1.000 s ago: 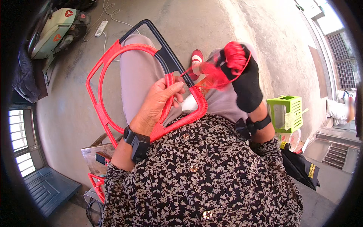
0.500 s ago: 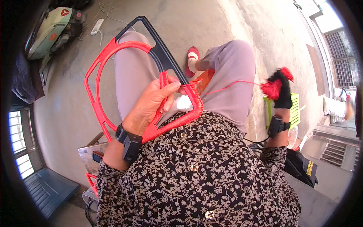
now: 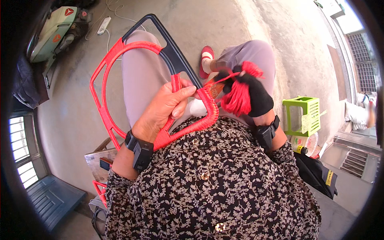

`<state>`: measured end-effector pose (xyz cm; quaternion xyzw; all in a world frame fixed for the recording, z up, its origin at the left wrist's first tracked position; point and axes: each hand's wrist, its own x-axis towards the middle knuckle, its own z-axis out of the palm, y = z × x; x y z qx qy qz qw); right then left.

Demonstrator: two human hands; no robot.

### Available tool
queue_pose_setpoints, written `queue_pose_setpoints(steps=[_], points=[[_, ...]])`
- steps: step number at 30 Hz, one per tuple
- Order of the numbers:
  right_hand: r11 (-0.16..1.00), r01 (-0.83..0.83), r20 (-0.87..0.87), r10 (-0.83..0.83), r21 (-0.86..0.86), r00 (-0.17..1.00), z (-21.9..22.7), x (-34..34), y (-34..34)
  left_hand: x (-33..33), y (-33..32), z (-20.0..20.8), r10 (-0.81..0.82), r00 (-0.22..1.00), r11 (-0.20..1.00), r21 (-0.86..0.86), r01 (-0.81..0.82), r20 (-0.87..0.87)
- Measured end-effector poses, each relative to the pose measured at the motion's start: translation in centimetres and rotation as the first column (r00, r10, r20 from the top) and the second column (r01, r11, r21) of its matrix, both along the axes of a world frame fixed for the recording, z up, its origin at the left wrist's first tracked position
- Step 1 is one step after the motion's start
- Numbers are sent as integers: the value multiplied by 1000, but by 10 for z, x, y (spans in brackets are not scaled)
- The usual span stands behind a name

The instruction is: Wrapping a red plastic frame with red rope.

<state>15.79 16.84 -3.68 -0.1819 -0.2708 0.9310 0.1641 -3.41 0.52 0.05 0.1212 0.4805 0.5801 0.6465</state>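
A black frame (image 3: 175,60) of bent tubes lies across my lap, most of its bars wrapped tightly in red cord. My left hand (image 3: 166,105), bare, is closed round a red-wrapped inner bar, with the thumb near the corner where the wrapping meets bare black. In a black glove with bare fingertips, my right hand (image 3: 256,92) grips a loose bundle of red cord (image 3: 237,100) just right of that corner. A strand leads from the bundle to the wrapped bar. An orange-brown piece behind the corner is partly hidden.
A lime-green plastic stool (image 3: 298,116) stands to the right, beside a clear container (image 3: 311,143) and a black bag (image 3: 316,172). Another red-wrapped piece (image 3: 100,192) is at lower left. A white power strip (image 3: 104,25) lies on the floor, and a green-and-black machine (image 3: 54,32) stands at upper left.
My right hand has swung in from the far right to beside the frame's corner, bringing the cord bundle with it. The stretched strand is now short. My left hand keeps its hold.
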Motion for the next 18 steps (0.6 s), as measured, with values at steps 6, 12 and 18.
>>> queue_pose_setpoints(steps=[6,12,18], points=[[904,263,-199,-342,-337,918,-6,-18,20,1,2,1,-20,1000,1000,-22,20,9],[971,96,-202,-141,-219,969,-42,-18,44,3,2,-1,-12,999,1000,-12,13,47],[903,-31,426,-173,429,888,-6,-12,48,-1,0,-6,-10,1000,1000,3,10,-24]])
